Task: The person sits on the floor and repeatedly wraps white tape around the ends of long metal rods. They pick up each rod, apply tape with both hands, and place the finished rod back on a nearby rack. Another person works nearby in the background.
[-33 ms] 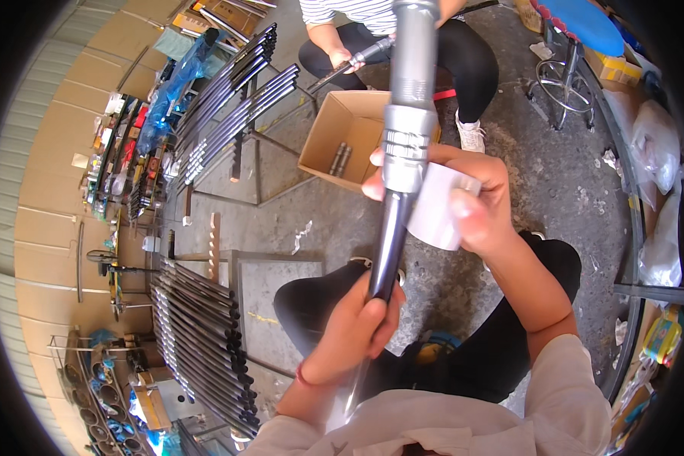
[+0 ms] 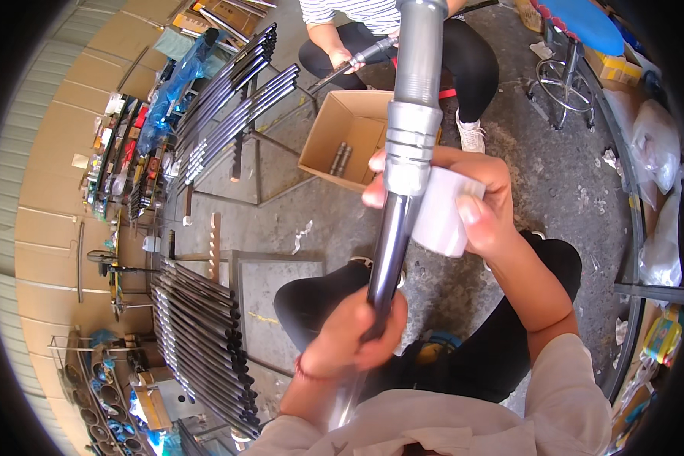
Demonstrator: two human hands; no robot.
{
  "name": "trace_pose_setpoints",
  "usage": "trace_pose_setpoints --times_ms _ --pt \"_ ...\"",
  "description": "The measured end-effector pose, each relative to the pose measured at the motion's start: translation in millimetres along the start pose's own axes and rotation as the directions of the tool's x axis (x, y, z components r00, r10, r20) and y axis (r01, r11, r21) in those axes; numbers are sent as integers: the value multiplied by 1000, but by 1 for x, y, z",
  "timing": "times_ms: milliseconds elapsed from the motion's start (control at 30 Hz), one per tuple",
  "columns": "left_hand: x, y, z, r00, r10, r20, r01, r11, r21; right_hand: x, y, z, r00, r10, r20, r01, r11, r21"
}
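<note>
A long metal pole (image 2: 391,243) with a dark glossy shaft and a wider silver threaded collar (image 2: 410,137) slants up through the middle, toward the top edge. My left hand (image 2: 357,330) is wrapped round the dark shaft, low down near my lap. Beside the collar, my right hand (image 2: 490,205) grips a smooth white roll (image 2: 448,211), thumb on its outer face. Fingertips of that hand show on the far side of the collar. The roll lies against or very close to the pole; whether any of it is stuck on, I cannot tell.
An open cardboard box (image 2: 330,140) with a few short metal tubes stands ahead. Beyond it a person (image 2: 349,57) sits holding a similar pole. Racks of dark poles (image 2: 201,342) line the left. At far right are a blue stool (image 2: 589,23) and plastic bags (image 2: 653,144).
The pole's upper part has shifted slightly right. The white roll has moved a little right and down, and my left hand has turned slightly on the shaft.
</note>
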State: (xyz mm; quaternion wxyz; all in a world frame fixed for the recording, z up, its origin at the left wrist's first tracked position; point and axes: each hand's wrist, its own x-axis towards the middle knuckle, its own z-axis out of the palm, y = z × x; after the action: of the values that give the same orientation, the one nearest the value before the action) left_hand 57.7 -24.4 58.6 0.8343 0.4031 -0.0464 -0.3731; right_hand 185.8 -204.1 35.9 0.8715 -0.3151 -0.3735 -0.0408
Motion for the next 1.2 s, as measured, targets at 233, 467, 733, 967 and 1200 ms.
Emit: trace_pose_setpoints --times_ms 233,467,733,967,1200 --pt "14 -18 15 783 511 -356 -215 758 615 1 -15 -1 988 130 -85 -138 985 -101" --pt "-1 -14 -16 991 -23 134 48 982 -185 5 -13 3 998 54 33 -49 992 -118" --pt "-3 -10 8 984 65 -164 -69 997 -19 0 -5 -7 990 80 -116 -110 951 -288" --pt "-23 -22 -5 997 -68 -40 51 942 -332 -1 3 8 989 143 41 -143 990 7" --pt "11 29 33 721 525 -453 -75 708 702 -24 20 35 986 110 129 -53 923 -380"
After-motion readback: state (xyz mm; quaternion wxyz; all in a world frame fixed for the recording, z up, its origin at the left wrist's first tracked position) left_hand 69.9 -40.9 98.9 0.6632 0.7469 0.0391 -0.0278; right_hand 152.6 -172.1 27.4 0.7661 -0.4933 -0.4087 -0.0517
